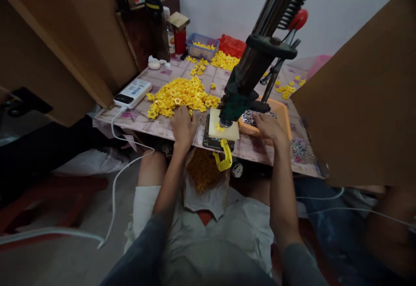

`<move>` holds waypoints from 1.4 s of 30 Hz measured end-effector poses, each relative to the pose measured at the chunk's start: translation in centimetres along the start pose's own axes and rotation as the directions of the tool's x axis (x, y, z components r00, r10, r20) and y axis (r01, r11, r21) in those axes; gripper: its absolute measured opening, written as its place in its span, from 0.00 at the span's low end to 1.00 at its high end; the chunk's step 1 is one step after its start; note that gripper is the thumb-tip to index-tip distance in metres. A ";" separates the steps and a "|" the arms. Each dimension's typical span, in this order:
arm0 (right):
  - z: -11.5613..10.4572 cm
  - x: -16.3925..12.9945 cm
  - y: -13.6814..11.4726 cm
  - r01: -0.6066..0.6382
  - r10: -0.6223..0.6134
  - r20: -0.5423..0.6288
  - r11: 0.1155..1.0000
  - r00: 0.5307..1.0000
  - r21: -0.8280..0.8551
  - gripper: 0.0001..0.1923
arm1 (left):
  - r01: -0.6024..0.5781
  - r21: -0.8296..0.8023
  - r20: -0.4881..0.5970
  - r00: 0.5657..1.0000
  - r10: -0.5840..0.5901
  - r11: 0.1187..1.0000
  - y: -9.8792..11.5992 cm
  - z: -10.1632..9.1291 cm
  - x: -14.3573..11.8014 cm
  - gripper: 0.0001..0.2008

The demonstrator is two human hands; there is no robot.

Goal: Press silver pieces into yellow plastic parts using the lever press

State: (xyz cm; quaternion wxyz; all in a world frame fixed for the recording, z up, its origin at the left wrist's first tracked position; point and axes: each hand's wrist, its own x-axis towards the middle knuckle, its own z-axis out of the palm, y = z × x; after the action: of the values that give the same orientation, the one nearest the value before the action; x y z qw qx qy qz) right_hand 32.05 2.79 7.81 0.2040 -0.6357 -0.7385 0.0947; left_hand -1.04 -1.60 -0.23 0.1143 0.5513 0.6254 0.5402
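Observation:
My left hand (183, 125) rests at the near edge of a heap of small yellow plastic parts (182, 95) on the table, fingers curled into the pile; what it holds is hidden. My right hand (268, 126) reaches into an orange tray (283, 113) of small silvery metal pieces (249, 116); its fingertips are hidden. Between the hands stands a dark hand press (250, 78) over a cream block (222, 131) with one yellow part (220, 127) on it.
A yellow clamp (224, 158) grips the table edge. Below it hangs an open bag of yellow parts (203, 171). A white power bank (132, 93) with cable lies left. Blue basket (202, 47), red bag, bottles at the back. Brown boards stand on both sides.

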 end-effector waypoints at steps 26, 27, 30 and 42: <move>4.6 -7.6 -7.2 0.576 -0.536 -0.210 0.770 0.818 0.276 0.14 | 0.083 -0.478 0.595 0.763 0.252 0.874 1.6 -0.5 0.8 0.21; 4.7 -7.8 -7.2 0.581 -0.534 -0.229 0.761 0.814 0.290 0.13 | 0.088 -0.494 0.609 0.745 0.272 0.865 1.5 -0.6 0.7 0.22; 5.1 -8.1 -7.6 0.607 -0.530 -0.320 0.760 0.785 0.232 0.13 | 0.074 -0.532 0.625 0.707 0.332 0.843 1.5 -0.7 0.7 0.25; 1.7 -5.7 -8.8 0.630 -0.594 -0.284 0.775 0.753 0.052 0.26 | 0.022 -0.545 0.583 0.729 0.360 0.838 2.0 0.1 0.4 0.24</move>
State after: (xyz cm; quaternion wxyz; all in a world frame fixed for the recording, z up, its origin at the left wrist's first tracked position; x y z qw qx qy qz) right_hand 24.05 -4.06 8.74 0.3610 -0.3486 -0.8650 -0.0059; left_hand -0.03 -1.63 1.51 0.4208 0.7118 0.3187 0.4633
